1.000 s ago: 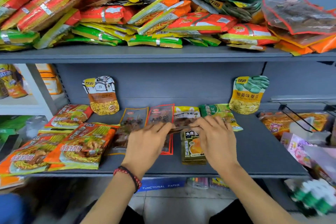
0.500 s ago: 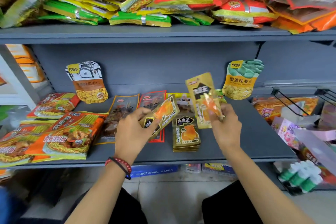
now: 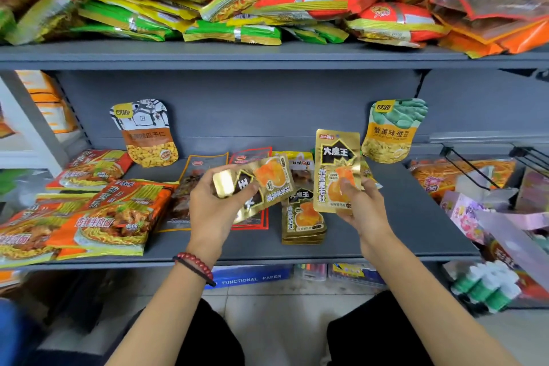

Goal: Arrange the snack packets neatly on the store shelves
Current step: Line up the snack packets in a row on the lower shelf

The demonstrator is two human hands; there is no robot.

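My left hand (image 3: 215, 205) grips a gold snack packet (image 3: 261, 184) that lies tilted sideways above the grey middle shelf (image 3: 401, 235). My right hand (image 3: 361, 205) pinches a second gold packet (image 3: 337, 166) by its lower part and holds it upright. Below, between the two hands, a small stack of the same gold packets (image 3: 303, 220) lies on the shelf. Behind them lie dark packets with red borders (image 3: 205, 169). One yellow pouch (image 3: 147, 134) and one green-topped pouch (image 3: 392, 131) lean against the back wall.
Orange noodle packets (image 3: 98, 217) are piled at the shelf's left. The top shelf (image 3: 267, 55) holds a loose heap of red, green and orange packets. A wire basket (image 3: 475, 169) with orange packets and pink wrappers (image 3: 469, 217) sits at the right. My knees are below.
Both hands lifted off the shelf, each taking up a gold packet. The right packet now stands upright and higher; the left one has turned sideways. The view moved closer to the shelf.
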